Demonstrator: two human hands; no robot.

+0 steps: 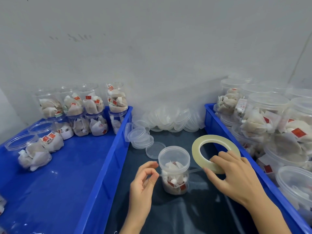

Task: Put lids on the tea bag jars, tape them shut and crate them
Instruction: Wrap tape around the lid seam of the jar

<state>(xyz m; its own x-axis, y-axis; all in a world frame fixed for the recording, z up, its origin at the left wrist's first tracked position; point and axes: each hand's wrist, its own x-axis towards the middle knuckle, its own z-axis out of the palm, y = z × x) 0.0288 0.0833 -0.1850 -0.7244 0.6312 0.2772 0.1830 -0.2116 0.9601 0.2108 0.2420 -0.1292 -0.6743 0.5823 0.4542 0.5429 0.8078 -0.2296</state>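
Note:
A clear plastic jar of tea bags (174,173) stands upright on the dark table, its lid (173,155) on top. My left hand (145,179) pinches the free end of a thin clear tape strip against the jar's left side, just under the lid. The strip runs across the jar to a ring-shaped tape roll (197,150), which my right hand (236,176) grips at its near edge, tilted up off the table. The blue crate (108,166) on the left holds several lidded, stacked jars (94,105) at its back.
A second blue crate (224,129) on the right is full of tea bag jars (263,119). Loose clear lids (140,137) lie behind the jar, and a heap of several more (170,119) rests against the wall. Two jars (38,146) lie on their sides in the left crate.

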